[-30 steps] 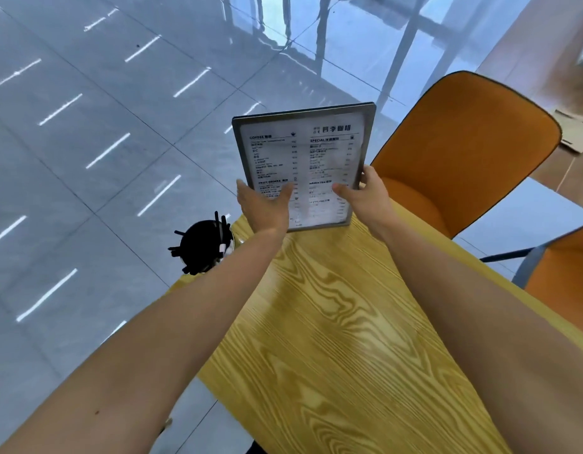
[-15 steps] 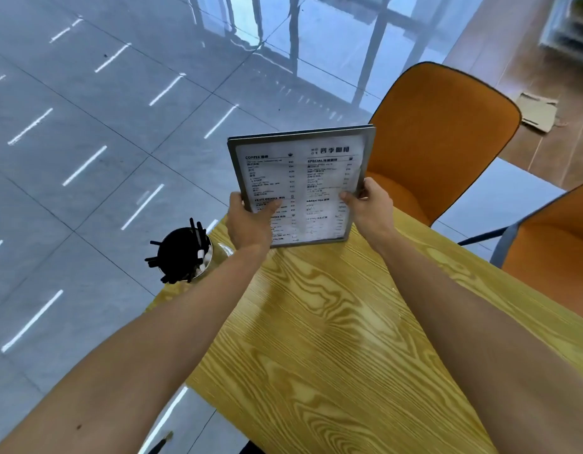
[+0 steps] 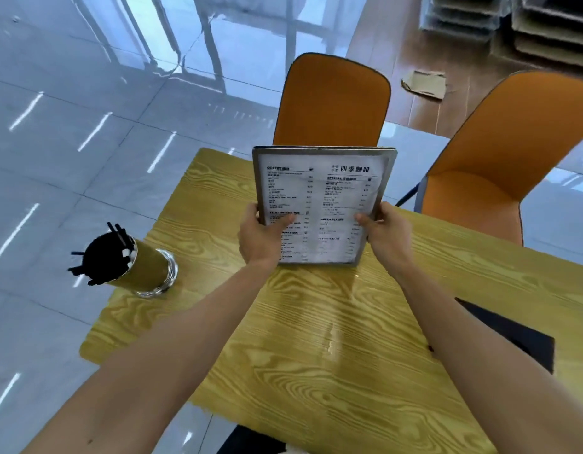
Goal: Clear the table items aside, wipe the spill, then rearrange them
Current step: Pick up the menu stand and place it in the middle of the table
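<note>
A framed menu board [image 3: 319,191] with printed text is held upright above the far middle of the yellow wood-grain table [image 3: 316,355]. My left hand [image 3: 259,239] grips its lower left edge and my right hand [image 3: 386,235] grips its lower right edge. A clear glass jar [image 3: 146,268] full of black straws stands near the table's left edge. A wet, shiny streak [image 3: 331,335] shows on the tabletop between my forearms. A flat black item [image 3: 519,335] lies at the table's right side, partly hidden by my right arm.
Two orange chairs stand beyond the table, one straight ahead [image 3: 332,103] and one to the right [image 3: 512,152]. Glossy grey floor tiles surround the table on the left. Cardboard [image 3: 424,83] lies on the wooden floor at the far right.
The view has swung right and down, so more of the table and the second chair show. Both hands still hold the menu board, which now sits lower over the table.
</note>
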